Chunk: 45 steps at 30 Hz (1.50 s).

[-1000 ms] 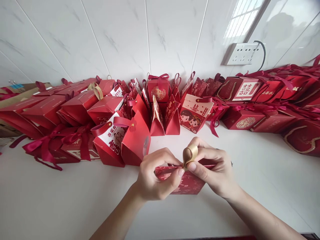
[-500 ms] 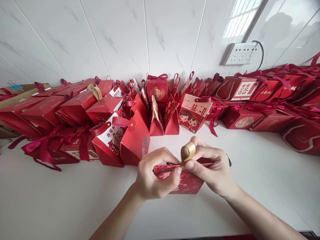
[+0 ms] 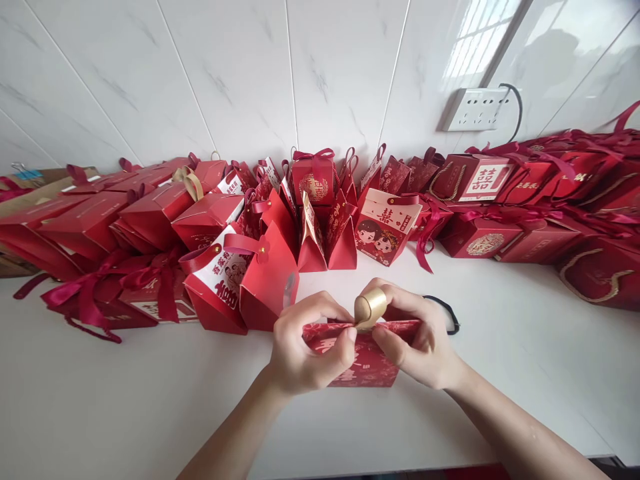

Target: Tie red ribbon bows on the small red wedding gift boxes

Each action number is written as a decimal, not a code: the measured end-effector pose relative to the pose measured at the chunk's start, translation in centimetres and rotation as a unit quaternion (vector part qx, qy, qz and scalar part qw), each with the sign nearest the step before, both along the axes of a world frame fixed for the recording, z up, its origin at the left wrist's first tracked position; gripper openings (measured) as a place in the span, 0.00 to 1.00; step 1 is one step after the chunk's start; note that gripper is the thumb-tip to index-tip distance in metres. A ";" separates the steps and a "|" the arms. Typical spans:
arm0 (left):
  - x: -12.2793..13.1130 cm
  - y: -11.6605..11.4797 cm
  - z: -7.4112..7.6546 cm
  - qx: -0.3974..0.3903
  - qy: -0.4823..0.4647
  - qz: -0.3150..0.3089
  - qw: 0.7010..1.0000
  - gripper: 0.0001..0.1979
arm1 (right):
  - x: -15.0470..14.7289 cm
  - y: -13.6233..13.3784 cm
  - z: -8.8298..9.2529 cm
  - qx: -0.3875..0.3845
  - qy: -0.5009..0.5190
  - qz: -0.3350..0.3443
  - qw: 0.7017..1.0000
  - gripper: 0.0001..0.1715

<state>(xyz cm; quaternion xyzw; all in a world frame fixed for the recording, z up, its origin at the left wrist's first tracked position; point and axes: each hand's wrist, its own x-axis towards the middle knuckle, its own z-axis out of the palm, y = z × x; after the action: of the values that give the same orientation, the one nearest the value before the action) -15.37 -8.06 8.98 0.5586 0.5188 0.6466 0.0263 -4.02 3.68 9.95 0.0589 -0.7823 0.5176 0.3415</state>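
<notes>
A red gift box (image 3: 371, 365) with a printed front stands on the white table before me. At its top edge a gold ribbon loop (image 3: 373, 305) sticks up. My left hand (image 3: 314, 347) pinches the left part of the top edge, thumb in front and fingers behind, close to the ribbon's base. On the other side, my right hand (image 3: 420, 337) grips the top edge right of the loop, its thumb on the front panel and its fingers behind. Both hands hide parts of the box's sides, and the fastening under the loop cannot be made out.
Red gift boxes (image 3: 270, 273) with ribbons line the back along the tiled wall. A box with two cartoon figures (image 3: 383, 230) stands just beyond my hands. A black loop (image 3: 453, 317) lies right of my right hand. A white power strip (image 3: 477, 109) is on the wall.
My right hand's thumb has moved off the ribbon's base to the box's top edge. The gold loop leans further right and shows wider. The black loop has come into fuller view.
</notes>
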 end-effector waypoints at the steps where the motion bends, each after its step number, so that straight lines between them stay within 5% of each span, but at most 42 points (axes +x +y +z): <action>1: 0.0 0.0 0.0 0.000 0.001 0.000 1.000 0.03 | 0.0 0.0 0.0 0.006 0.000 0.001 1.000 0.11; 45: -0.1 -0.1 0.1 -0.005 0.006 -0.010 1.000 0.03 | -0.1 0.0 -0.2 0.006 -0.009 -0.002 1.000 0.11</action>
<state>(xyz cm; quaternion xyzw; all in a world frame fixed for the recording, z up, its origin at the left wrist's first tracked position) -15.49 -8.12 9.07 0.5675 0.5163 0.6405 0.0330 -4.11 3.68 9.70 0.0544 -0.7887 0.5127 0.3349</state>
